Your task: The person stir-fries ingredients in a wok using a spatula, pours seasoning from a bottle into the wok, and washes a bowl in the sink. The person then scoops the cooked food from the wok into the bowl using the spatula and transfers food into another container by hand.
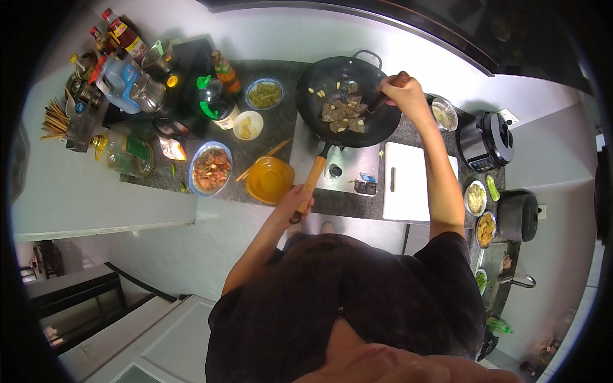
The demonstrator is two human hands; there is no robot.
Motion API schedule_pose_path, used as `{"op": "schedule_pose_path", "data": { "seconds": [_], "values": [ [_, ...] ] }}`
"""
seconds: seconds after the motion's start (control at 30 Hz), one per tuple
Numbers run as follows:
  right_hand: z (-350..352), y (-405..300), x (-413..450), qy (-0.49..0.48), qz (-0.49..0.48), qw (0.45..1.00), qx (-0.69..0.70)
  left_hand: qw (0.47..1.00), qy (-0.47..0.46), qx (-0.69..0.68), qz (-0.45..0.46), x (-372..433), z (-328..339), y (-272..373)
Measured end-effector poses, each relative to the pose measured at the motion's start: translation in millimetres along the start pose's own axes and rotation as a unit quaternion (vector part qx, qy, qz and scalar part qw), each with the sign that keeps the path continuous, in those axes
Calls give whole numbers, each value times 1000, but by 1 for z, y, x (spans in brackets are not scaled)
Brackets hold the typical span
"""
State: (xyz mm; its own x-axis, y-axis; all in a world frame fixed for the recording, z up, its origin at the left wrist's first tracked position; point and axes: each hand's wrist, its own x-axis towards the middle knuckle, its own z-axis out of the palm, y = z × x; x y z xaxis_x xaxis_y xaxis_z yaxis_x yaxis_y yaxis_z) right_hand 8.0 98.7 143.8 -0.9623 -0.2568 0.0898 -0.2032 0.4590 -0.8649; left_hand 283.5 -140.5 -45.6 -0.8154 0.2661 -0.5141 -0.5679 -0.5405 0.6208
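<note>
My left hand (296, 201) grips the wooden handle (313, 176) of a black wok (316, 124) that sits over a steel gas stove (306, 163). In the wok lie brown slices of food (342, 115) with several pale pieces that look like garlic cloves (321, 94). My right hand (403, 95) is closed around the dark wooden handle of a spatula (378, 103), whose lower end reaches into the wok at the right of the food. Left of the wok handle stands an amber bowl (269, 179), with wooden chopsticks (278, 148) behind it.
A white cutting board (407, 191) lies right of the stove. Left are a plate of reddish meat (210, 168), a bowl of green vegetables (264, 95), a small white bowl (248, 125) and several bottles (218, 103). An electric pressure cooker (486, 141) and a faucet (519, 281) are at right.
</note>
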Motion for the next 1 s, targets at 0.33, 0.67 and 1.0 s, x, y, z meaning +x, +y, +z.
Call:
{"op": "schedule_pose_path", "data": {
  "seconds": [0.33, 0.67, 1.0],
  "values": [
    [30, 36, -42, 72, 34, 980, 180, 1000, -11, -6, 1, 2, 5, 10],
    [-16, 92, -63, 119, -6, 986, 113, 1000, -21, -1, -1, 0, -5, 8],
    [32, 60, -36, -93, -219, 969, 62, 1000, -12, -17, -15, -2, -8, 6]
  ]
}}
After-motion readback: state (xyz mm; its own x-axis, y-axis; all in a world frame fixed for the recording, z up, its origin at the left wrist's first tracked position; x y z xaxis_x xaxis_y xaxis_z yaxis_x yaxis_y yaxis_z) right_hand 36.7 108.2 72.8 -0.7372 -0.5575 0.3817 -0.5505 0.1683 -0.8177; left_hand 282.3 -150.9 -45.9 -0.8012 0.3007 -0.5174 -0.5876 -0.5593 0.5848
